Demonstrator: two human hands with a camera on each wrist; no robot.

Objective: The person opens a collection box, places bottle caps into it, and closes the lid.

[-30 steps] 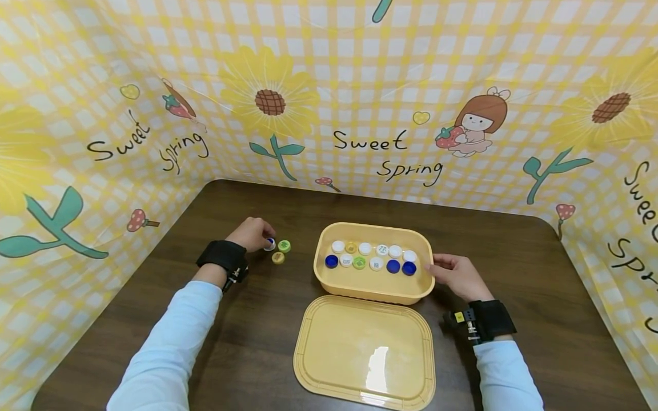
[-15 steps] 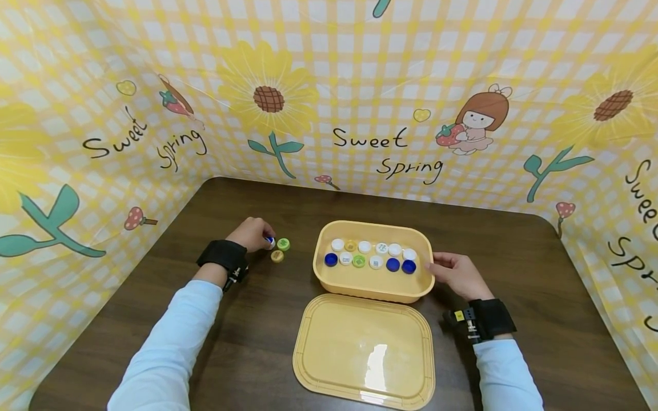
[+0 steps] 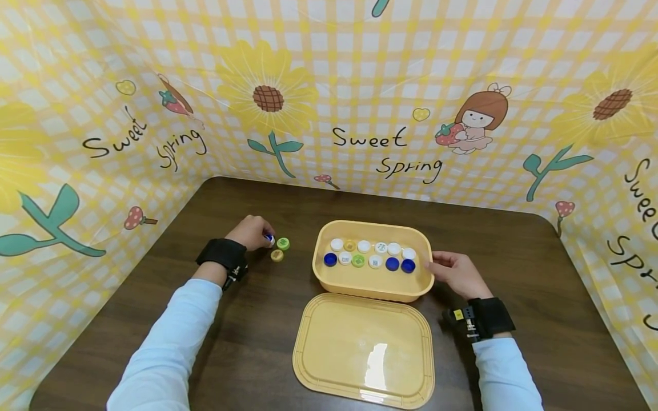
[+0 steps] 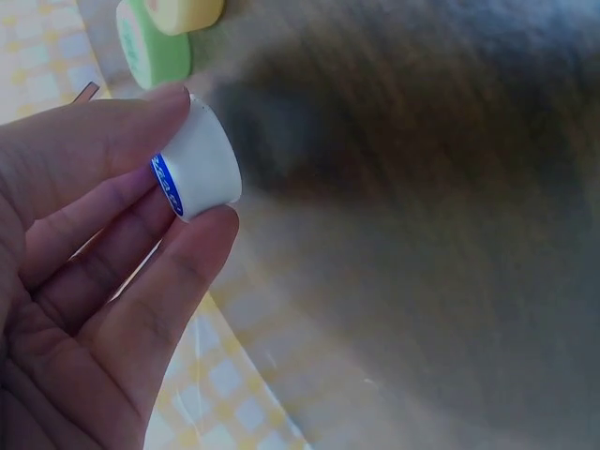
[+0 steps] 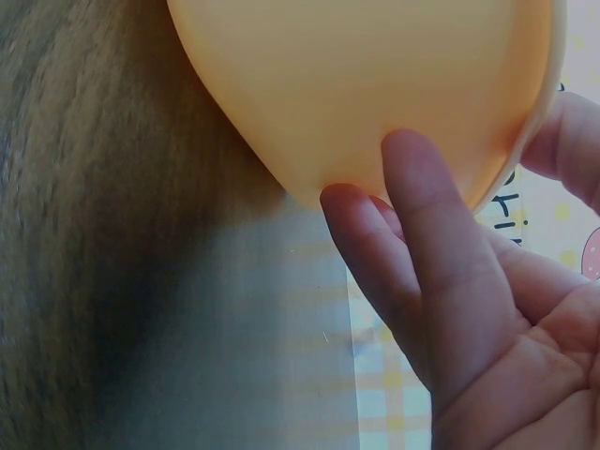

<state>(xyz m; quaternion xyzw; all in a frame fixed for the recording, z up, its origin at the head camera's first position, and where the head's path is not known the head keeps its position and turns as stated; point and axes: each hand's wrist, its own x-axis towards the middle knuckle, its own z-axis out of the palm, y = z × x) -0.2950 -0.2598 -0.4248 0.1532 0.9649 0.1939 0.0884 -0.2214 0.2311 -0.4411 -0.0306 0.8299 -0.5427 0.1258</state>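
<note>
My left hand (image 3: 250, 233) pinches a white bottle cap (image 4: 202, 159) between thumb and fingertips; its blue printed top is turned toward the palm in the left wrist view. Right beside that hand on the table lie a green cap (image 3: 283, 244) and a yellow cap (image 3: 277, 256). My right hand (image 3: 457, 275) holds the right end of a yellow plastic box (image 3: 360, 290), thumb at the rim and fingers against the outer wall, as the right wrist view shows. Inside the box, several caps stand in two rows: white ones, a blue cap (image 3: 392, 264), a green one and a yellow one.
A flat yellow lid (image 3: 362, 348) lies on the dark wooden table (image 3: 257, 342), just in front of the box. Yellow checked cloth (image 3: 308, 57) with flower prints hangs behind the table and along both sides.
The cap in my left hand has come up slightly and tipped onto its edge. My right hand keeps its place on the box, and the caps in the rows stay put.
</note>
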